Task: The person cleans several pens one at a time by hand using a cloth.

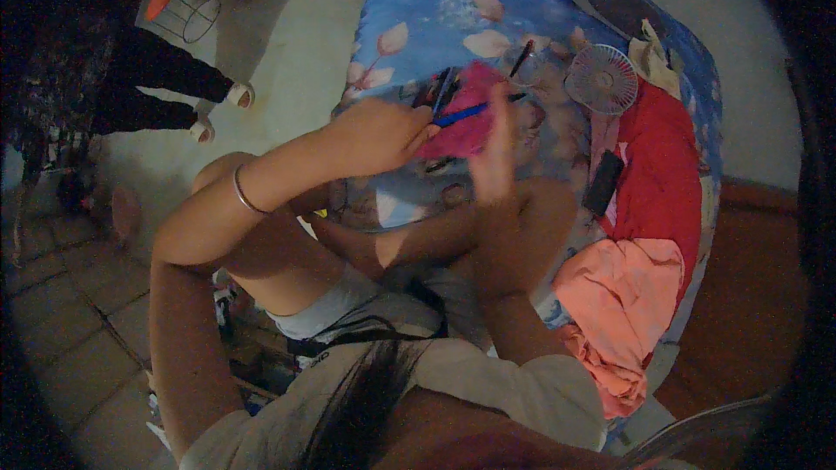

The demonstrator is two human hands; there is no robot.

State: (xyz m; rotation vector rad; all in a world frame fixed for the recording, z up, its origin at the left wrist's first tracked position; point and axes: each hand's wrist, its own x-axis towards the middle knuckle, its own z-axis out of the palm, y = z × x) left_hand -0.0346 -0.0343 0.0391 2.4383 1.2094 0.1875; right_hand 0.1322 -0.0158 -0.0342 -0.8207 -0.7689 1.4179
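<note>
My left hand [392, 137], with a bangle on its forearm, grips a slim blue pen-like stick [462, 115] pointing to the right. My right hand [494, 150] is raised beside the stick's far end and blurred; whether its fingers hold anything is unclear. A dark tip [516, 98] shows just beyond the right fingers. Under both hands lies a bright pink pouch or cloth [473, 81], with dark, slender items [441, 90] at its left edge. Behind the right hand, a dark-and-red stick [522, 57] rests by a clear, hard-to-make-out object.
A blue floral sheet [418, 13] covers the bed. To the right are a small handheld fan [601, 80], a black rectangular object [602, 183], red cloth [659, 170] and a peach garment [620, 294]. Another person's dark-trousered legs [170, 78] and a wire-framed object [189, 13] are at left.
</note>
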